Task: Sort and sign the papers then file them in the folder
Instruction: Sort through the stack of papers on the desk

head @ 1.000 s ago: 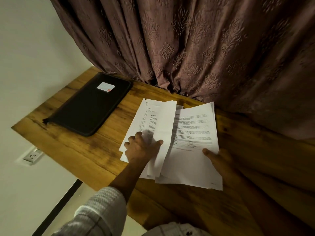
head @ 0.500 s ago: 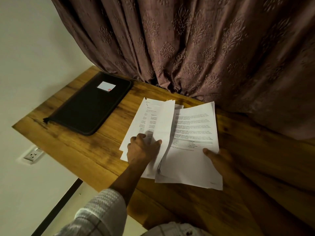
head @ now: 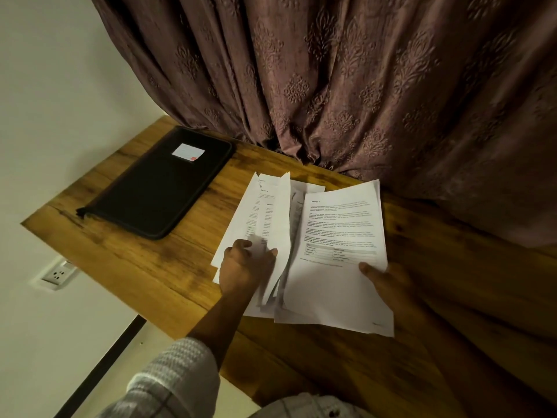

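White printed papers (head: 337, 267) lie spread over the middle of the wooden table (head: 135, 267). My left hand (head: 241, 270) pinches one sheet (head: 281, 224) that stands curled up on edge between two piles. My right hand (head: 388, 282) holds the right stack by its lower right edge, thumb on top of the page headed with a section title. A second pile (head: 253, 215) lies flat to the left under my left hand. The black zipped folder (head: 156, 185) with a small white label lies closed at the table's far left.
A heavy mauve curtain (head: 361, 86) hangs along the table's far edge and drapes over its right side. A wall socket (head: 58, 274) sits on the white wall below the table's left edge. Bare wood shows between the folder and the papers.
The sheet in my left hand has lifted and curled more upright. More edges of the sheets beneath show, and the right stack has barely moved.
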